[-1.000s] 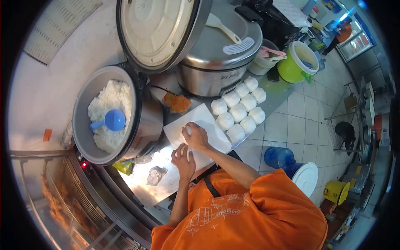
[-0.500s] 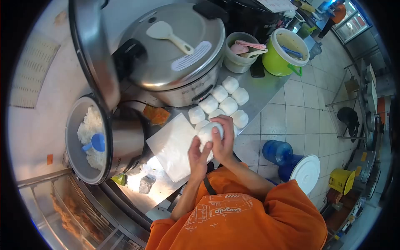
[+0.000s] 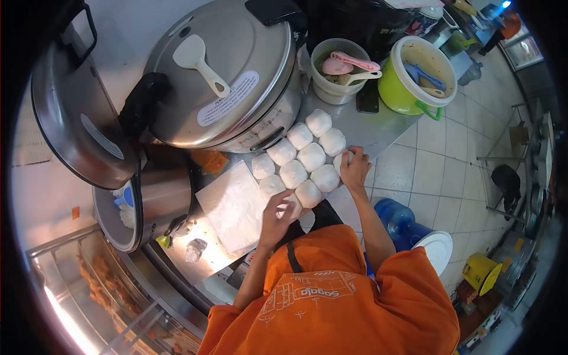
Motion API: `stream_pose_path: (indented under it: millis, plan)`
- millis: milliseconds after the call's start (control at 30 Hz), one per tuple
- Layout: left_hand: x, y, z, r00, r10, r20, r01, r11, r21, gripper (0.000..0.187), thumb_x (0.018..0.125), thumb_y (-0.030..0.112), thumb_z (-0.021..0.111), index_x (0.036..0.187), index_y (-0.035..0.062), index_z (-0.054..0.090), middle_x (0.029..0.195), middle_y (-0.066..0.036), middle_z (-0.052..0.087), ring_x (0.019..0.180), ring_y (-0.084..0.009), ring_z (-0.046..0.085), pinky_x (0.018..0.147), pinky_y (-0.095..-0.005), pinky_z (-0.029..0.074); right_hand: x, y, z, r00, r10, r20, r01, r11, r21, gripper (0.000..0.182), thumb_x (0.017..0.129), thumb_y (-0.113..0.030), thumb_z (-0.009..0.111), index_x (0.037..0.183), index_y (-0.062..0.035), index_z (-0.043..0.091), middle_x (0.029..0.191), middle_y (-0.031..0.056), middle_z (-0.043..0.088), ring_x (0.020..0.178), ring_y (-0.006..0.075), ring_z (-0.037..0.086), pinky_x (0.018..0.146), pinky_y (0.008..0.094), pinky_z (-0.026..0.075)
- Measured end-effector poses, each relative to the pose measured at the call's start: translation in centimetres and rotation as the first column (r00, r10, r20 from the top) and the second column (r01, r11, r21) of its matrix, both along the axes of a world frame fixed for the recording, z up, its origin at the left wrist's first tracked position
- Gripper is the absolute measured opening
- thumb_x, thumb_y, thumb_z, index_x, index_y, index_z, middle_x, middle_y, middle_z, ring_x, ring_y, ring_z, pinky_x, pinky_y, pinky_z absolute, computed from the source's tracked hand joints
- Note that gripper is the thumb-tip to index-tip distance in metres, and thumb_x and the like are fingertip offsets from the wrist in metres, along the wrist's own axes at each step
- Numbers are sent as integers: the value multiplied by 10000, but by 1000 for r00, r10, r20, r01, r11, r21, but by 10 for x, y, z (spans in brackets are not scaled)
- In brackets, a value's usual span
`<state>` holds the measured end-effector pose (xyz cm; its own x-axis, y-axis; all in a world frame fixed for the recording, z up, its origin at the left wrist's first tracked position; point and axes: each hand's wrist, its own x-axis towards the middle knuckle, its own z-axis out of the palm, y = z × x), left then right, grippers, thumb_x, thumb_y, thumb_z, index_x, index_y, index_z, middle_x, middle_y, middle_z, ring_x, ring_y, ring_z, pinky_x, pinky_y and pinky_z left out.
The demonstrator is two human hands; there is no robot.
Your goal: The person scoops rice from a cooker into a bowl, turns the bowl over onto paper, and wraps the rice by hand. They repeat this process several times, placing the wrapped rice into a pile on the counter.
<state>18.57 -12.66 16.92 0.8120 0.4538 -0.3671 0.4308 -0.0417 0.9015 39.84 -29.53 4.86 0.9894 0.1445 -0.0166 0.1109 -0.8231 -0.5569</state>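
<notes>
Our left hand [image 3: 276, 219] touches one white bundle [image 3: 291, 207]. Our right hand [image 3: 356, 170] touches a second bundle [image 3: 339, 162] at the group's [image 3: 310, 158] edge.

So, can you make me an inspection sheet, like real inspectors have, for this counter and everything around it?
Surface: metal counter; a white sheet lies on it.
Job's things: white balls in rows, beside a closed metal cooker.
Clutter: crumpled lump, dark phone-like slab, small tub holding utensils.
Hands: left hand has its fingers at one ball; right hand has its fingers on another. How firmly they grip is unclear.
Cables: nothing seen clearly.
Surroundings: tiled floor, blue bottle, yellow bucket-like container.
</notes>
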Motion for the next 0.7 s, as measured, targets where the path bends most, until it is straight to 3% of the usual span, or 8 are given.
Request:
stream_pose_path:
  millis: [100, 167, 267, 300, 400, 533, 600, 700]
  plan:
    - [-42, 15, -2, 987, 154, -39, -150, 984, 94, 310, 1017, 139, 640, 1314, 53, 659, 1258, -72, 687, 1021, -170, 665, 856, -339, 545, 1, -2, 3, 997, 24, -75, -18, 996, 82, 402, 1009, -386, 570, 1231, -51, 562, 1247, 196, 584, 1184, 406, 509, 997, 593, 352]
    - [-68, 19, -7, 973, 220, -65, -210, 969, 132, 308, 1018, 146, 639, 1310, 51, 661, 1252, -69, 693, 1015, -170, 665, 850, -337, 543, -11, -12, 7, 993, -69, 98, 55, 989, 139, 546, 1026, -450, 536, 1379, -36, 496, 1387, 231, 454, 1294, 430, 412, 1042, 596, 330]
    - [-92, 23, -11, 939, 330, -95, -297, 920, 258, 301, 1021, 151, 633, 1302, 49, 668, 1232, -66, 706, 1008, -166, 662, 846, -325, 534, -42, -9, -17, 996, 31, 84, -43, 990, 137, 662, 1047, -488, 482, 1530, -52, 361, 1474, 244, 351, 1368, 455, 319, 1105, 613, 267]
    - [-96, 23, -12, 932, 349, -95, -317, 916, 247, 309, 1025, 154, 619, 1313, 51, 660, 1247, -71, 704, 1026, -167, 660, 860, -332, 528, -48, -7, -26, 1000, 23, -17, -20, 987, 159, 734, 1055, -541, 421, 1601, -78, 258, 1546, 248, 287, 1450, 449, 221, 1150, 643, 187]
    - [-103, 24, -12, 923, 382, -51, -363, 906, 217, 297, 1030, 158, 611, 1301, 49, 665, 1239, -76, 707, 1026, -170, 659, 873, -335, 521, -36, 0, -2, 979, -42, -202, 62, 994, 92, 776, 1052, -586, 372, 1620, -75, 230, 1624, 221, 229, 1489, 447, 193, 1146, 677, 167]
    - [-121, 44, -10, 920, 388, 56, -392, 903, 175, 264, 1039, 166, 613, 1261, 43, 686, 1218, -78, 710, 1008, -171, 658, 887, -334, 516, -35, -4, 13, 962, -84, -259, 118, 986, 119, 788, 1057, -602, 326, 1630, -72, 223, 1663, 197, 213, 1520, 433, 178, 1138, 701, 165]
    - [-137, 57, -7, 909, 406, 95, -416, 896, 153, 259, 1045, 169, 610, 1252, 36, 690, 1182, -83, 719, 1017, -169, 659, 897, -333, 511, -41, -3, 17, 983, -75, -169, 88, 994, 68, 749, 1072, -584, 331, 1619, -75, 281, 1660, 169, 265, 1516, 418, 209, 1190, 630, 155]
    - [-171, 81, 8, 875, 449, 180, -474, 871, 131, 251, 1035, 138, 605, 1232, 9, 695, 1103, -105, 732, 1016, -175, 670, 890, -322, 511, -23, -38, -99, 944, -6, 329, 24, 999, -48, 659, 1085, -469, 428, 1588, -53, 344, 1631, 154, 340, 1501, 390, 271, 1203, 555, 225]
